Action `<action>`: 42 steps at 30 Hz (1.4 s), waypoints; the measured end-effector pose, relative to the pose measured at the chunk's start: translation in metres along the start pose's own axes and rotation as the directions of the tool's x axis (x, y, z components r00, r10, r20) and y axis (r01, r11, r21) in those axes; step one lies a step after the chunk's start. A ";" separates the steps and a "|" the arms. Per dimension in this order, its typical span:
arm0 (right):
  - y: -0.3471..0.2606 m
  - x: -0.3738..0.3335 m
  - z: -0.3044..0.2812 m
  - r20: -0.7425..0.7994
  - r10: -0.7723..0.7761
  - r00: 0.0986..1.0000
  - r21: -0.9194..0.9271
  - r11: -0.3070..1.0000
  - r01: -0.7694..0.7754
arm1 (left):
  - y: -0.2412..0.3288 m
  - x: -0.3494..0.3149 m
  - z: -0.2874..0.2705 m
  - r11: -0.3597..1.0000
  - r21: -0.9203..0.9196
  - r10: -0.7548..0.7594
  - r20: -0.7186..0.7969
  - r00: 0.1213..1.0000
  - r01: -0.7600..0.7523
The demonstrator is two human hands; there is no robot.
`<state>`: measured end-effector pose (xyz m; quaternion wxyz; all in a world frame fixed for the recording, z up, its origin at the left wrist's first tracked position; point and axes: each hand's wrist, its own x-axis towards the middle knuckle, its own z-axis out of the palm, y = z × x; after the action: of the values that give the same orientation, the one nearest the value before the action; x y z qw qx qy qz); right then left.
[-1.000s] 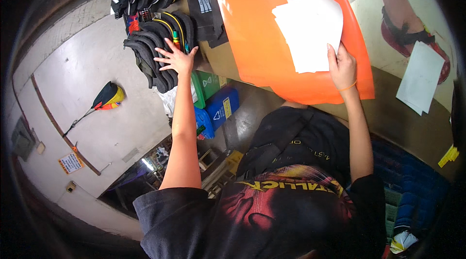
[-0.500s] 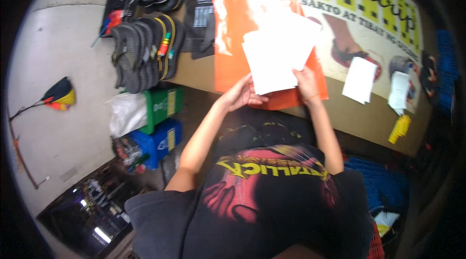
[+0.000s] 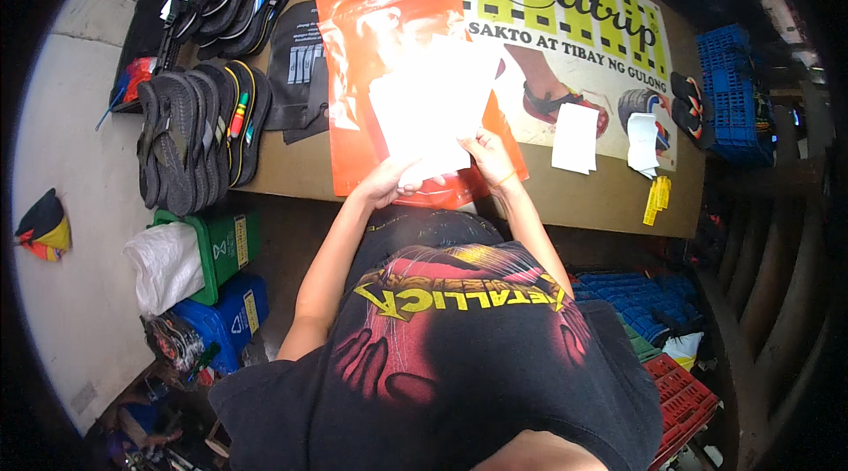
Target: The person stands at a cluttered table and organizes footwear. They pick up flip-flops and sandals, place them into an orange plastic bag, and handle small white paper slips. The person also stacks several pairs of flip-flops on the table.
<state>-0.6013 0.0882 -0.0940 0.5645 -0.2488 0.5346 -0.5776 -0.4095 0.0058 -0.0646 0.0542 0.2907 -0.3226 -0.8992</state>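
Note:
Overexposed white paper sheets (image 3: 431,113) are held in a fanned stack over a large glossy orange plastic bag (image 3: 353,56) on the table. My left hand (image 3: 390,184) is closed on the stack's lower left corner, with some fingertips showing along the bottom edge. At the lower right edge, my right hand (image 3: 488,158) pinches the sheets between thumb and fingers. Glare hides how many sheets there are and anything printed on them.
Stacked black flip-flops (image 3: 185,140) stand at the table's left, beside black packages (image 3: 296,74). Right of the bag, white slips (image 3: 576,137) and yellow tags (image 3: 656,199) lie by a printed poster (image 3: 552,30). Green (image 3: 225,250) and blue bins (image 3: 221,321) stand below left; a blue crate (image 3: 729,91) is far right.
The whole view has shifted, so the table and its things sit further left. Both hands still hold the sheets over the orange bag, and the fan looks narrower now.

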 end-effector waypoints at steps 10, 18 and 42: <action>0.000 0.006 -0.012 -0.122 0.086 0.989 0.052 0.995 -0.080 | 0.002 0.006 -0.004 0.999 0.006 0.037 0.063 0.997 -0.038; -0.035 -0.002 -0.051 -0.308 0.005 0.951 0.210 0.976 0.063 | 0.004 0.000 -0.014 0.990 -0.045 0.136 0.032 0.990 -0.134; -0.017 -0.022 -0.015 -0.302 0.063 0.951 0.263 0.965 0.020 | -0.008 0.018 -0.034 0.969 0.156 0.223 -0.200 0.954 -0.194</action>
<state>-0.6163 0.1104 -0.0760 0.5086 -0.0729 0.5376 -0.6686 -0.4047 -0.0113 -0.0992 0.1638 0.3538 -0.4036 -0.8277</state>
